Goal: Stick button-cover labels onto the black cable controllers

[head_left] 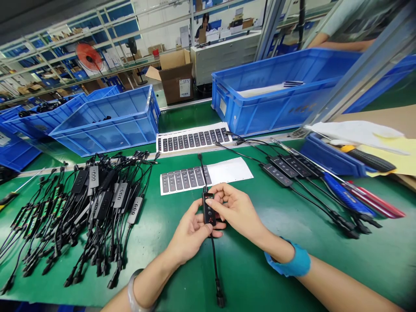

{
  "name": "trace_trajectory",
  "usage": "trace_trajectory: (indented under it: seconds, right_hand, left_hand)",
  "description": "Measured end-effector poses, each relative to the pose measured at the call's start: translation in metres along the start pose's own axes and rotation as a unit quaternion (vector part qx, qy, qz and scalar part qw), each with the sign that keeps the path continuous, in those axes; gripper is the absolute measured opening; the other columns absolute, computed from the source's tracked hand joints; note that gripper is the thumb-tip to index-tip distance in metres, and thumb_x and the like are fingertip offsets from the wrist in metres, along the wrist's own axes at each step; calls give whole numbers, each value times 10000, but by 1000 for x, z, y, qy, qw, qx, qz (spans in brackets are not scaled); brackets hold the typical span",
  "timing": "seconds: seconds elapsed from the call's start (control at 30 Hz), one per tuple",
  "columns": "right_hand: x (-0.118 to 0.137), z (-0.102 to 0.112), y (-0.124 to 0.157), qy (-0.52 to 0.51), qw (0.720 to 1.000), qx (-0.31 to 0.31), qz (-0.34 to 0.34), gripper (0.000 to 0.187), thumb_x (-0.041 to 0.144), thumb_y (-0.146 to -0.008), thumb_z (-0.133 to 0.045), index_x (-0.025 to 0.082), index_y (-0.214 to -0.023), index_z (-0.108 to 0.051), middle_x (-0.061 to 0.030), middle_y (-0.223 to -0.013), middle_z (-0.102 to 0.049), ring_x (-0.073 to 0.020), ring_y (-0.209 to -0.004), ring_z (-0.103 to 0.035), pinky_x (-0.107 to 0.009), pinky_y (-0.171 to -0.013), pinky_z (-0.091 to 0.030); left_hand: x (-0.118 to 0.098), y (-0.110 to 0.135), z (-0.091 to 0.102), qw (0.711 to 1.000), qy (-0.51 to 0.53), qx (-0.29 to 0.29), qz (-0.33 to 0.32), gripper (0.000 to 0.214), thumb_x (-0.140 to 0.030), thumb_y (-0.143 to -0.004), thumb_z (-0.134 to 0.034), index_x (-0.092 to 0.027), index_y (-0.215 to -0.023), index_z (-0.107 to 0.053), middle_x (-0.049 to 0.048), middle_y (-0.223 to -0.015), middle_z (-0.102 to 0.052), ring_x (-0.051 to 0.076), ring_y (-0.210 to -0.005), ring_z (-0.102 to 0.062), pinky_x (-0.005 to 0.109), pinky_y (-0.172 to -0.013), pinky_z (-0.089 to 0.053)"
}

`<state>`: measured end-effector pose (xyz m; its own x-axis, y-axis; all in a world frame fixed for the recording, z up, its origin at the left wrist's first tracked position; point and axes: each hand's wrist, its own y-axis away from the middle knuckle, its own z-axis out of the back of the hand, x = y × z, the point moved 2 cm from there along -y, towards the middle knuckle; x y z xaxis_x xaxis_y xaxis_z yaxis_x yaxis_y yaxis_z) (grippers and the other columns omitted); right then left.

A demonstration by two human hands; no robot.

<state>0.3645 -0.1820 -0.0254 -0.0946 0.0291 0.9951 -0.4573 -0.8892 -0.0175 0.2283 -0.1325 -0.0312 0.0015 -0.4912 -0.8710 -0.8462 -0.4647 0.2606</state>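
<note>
Both hands hold one black inline cable controller (209, 213), upright over the green bench. My left hand (191, 232) is closed around its lower left side, the thumb near the bottom end. With the thumb on its face, my right hand (235, 210) grips the upper right side. One short cable runs up from the controller, and another hangs down to a black connector (220, 299). Just behind lies a sheet of label stickers (186, 178), with dark labels on its left part and bare white backing on its right. A fuller label sheet (195, 139) lies farther back.
At left lies a heap of cabled controllers (102, 203), some showing green circuit boards (35, 219). Several labelled controllers (277, 174) lie at right, beside a blue-handled tool (344, 195). Blue bins (110, 125) and a cardboard box (177, 82) stand behind. Another person's arm (341, 44) shows upper right.
</note>
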Motion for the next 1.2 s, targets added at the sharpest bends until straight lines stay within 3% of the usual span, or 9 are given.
trace_trajectory:
  seconds: [0.17,0.33,0.4,0.5,0.63,0.73,0.87,1.1,1.2]
  right_hand:
    - [-4,4,-4,21,1000,-1,-21,495,331,-722,-689,205,-1143,-463,43,-718,-517,-123,-555,-529,-248,-493,-487]
    - [-3,-3,-1,0,989,141,-53,772,255,-639,-758,207,-1316,-391,-38,-982,-546,-163,-786,-585,-266,-614,-526]
    - [-2,-6,-1,-1,987,158,-42,605,267,-698,-715,197,-1237,-449,-14,-898,-561,-144,-720,-567,-255,-601,-497]
    - [-1,-6,-4,13,992,123,-11,292,360,-789,-635,180,-992,-529,12,-759,-546,-121,-621,-499,-241,-556,-427]
    - [-1,-2,-9,30,996,83,-14,356,488,-911,-422,173,-812,-555,18,-628,-490,-129,-579,-462,-249,-542,-380]
    - [1,-2,-8,38,995,86,-10,395,469,-928,-359,164,-886,-607,12,-626,-509,-142,-606,-499,-252,-576,-398]
    - [3,-6,-2,90,992,84,37,294,295,-851,-500,160,-1093,-600,11,-683,-581,-142,-620,-534,-246,-591,-420]
    - [12,-8,-2,151,984,48,85,176,208,-847,-509,187,-981,-621,15,-692,-613,-145,-616,-548,-241,-581,-427]
    - [15,12,-16,191,976,32,99,225,250,-901,-456,187,-1037,-624,-17,-775,-656,-175,-682,-592,-268,-630,-465]
  left_hand:
    - [-2,-1,0,1000,13,-13,6,573,-287,-738,-766,-181,-1225,-484,91,-992,-683,223,-900,-686,329,-784,-535]
    - [-6,-2,-2,1000,-14,4,8,485,-258,-691,-806,-138,-1112,-599,88,-986,-689,147,-793,-656,254,-719,-527]
    - [-6,-2,-1,999,-30,6,15,442,-311,-700,-805,-111,-1050,-623,95,-910,-702,132,-716,-646,238,-669,-514]
    - [-4,-3,0,999,-40,-3,28,430,-443,-746,-751,-88,-961,-635,97,-791,-706,115,-602,-627,226,-600,-490]
    - [0,-4,1,999,-28,-9,42,497,-500,-745,-734,-89,-1004,-629,128,-896,-706,150,-685,-667,221,-578,-498]
    - [2,-6,2,999,-21,-28,38,508,-542,-765,-694,-91,-987,-624,112,-835,-700,157,-685,-670,229,-584,-511]
    - [2,-8,3,999,-19,-41,30,504,-571,-771,-669,-97,-933,-622,74,-726,-672,152,-624,-651,231,-548,-509]
    - [-3,-12,4,997,-54,-32,44,523,-536,-786,-674,-123,-1106,-639,89,-824,-699,168,-737,-669,283,-698,-539]
    - [-9,-15,12,984,-178,-27,10,502,-543,-813,-626,-132,-1099,-661,117,-927,-700,205,-822,-664,333,-754,-538]
